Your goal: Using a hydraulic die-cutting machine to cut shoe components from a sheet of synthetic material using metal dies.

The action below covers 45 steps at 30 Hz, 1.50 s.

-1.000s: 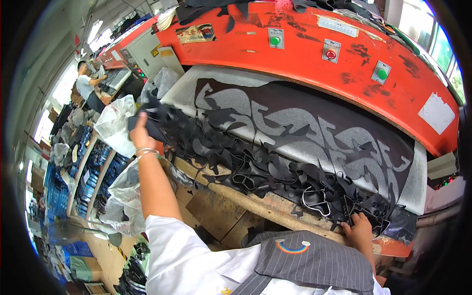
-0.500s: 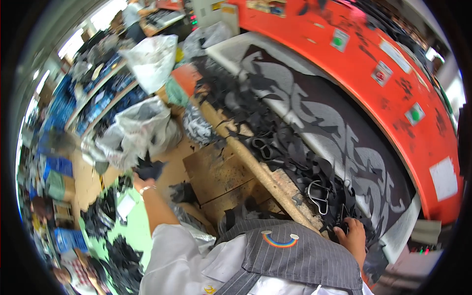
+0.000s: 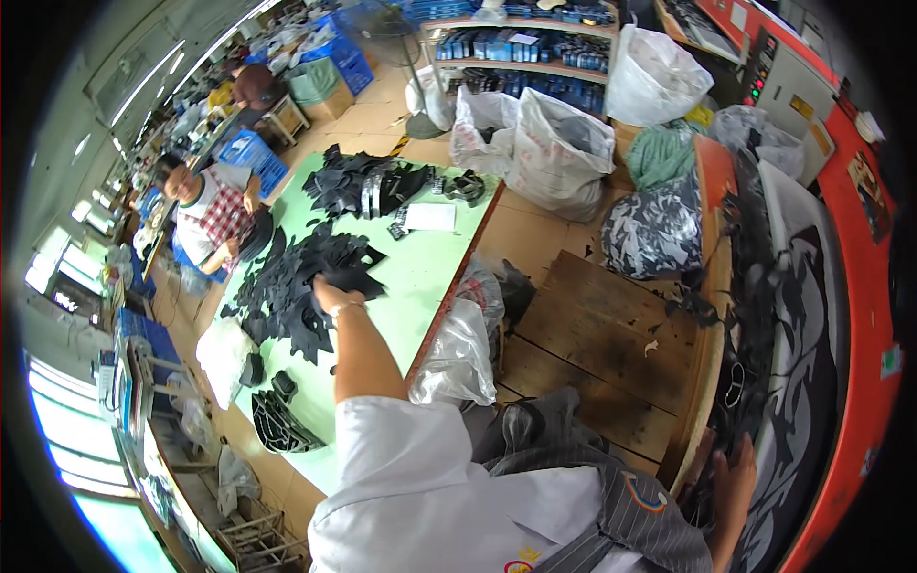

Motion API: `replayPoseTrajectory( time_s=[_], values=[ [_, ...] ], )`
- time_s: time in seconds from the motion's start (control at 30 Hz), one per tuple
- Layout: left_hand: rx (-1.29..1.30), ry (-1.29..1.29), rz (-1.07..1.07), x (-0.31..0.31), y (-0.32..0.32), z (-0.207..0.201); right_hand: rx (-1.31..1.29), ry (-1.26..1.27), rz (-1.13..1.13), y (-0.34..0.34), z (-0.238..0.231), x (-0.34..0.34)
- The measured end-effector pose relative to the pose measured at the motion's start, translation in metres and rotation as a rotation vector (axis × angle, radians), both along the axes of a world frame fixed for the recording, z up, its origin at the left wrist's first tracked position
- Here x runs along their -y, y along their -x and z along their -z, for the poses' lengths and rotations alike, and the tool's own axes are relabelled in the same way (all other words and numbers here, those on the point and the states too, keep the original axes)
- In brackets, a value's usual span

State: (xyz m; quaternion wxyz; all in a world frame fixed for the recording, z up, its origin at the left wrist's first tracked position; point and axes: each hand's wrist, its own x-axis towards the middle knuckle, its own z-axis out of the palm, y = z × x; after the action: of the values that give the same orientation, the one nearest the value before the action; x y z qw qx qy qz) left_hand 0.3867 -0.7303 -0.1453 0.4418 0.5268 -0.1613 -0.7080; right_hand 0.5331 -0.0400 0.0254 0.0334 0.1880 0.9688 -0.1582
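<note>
Head view: black pieces [image 3: 287, 286] lie heaped on the green tabletop [image 3: 413, 272], left of and beneath the left hand [image 3: 336, 295], which touches their right side; whether gripping one, I cannot tell. Far right, the right hand [image 3: 734, 475] is beside black scraps [image 3: 753, 353], hold unclear.
</note>
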Motion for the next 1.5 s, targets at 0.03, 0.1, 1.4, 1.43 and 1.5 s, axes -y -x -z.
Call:
replayPoseTrajectory(
  time_s=[0.03, 0.1, 1.4, 1.43, 1.5],
  values=[
    [-0.156, 0.048, 0.017, 0.026, -0.013, -0.024, -0.057, 0.051, -0.014, 0.017, 0.012, -0.002],
    [-0.093, 0.012, 0.04, 0.051, -0.022, -0.044, -0.057, 0.007, -0.04, 0.051, 0.025, -0.007],
    [-1.671, 0.672, 3.512, -0.933, -0.22, -0.137, -0.544, -0.329, 1.608, -0.379, 0.077, -0.279],
    [-1.606, 0.729, 3.567, -0.926, -0.212, -0.143, -0.553, -0.318, 1.602, -0.377, 0.084, -0.282],
    [-1.594, 0.837, 3.524, -0.916, -0.185, -0.129, -0.36, -0.51, 1.471, -0.377, 0.096, -0.277]
  ],
)
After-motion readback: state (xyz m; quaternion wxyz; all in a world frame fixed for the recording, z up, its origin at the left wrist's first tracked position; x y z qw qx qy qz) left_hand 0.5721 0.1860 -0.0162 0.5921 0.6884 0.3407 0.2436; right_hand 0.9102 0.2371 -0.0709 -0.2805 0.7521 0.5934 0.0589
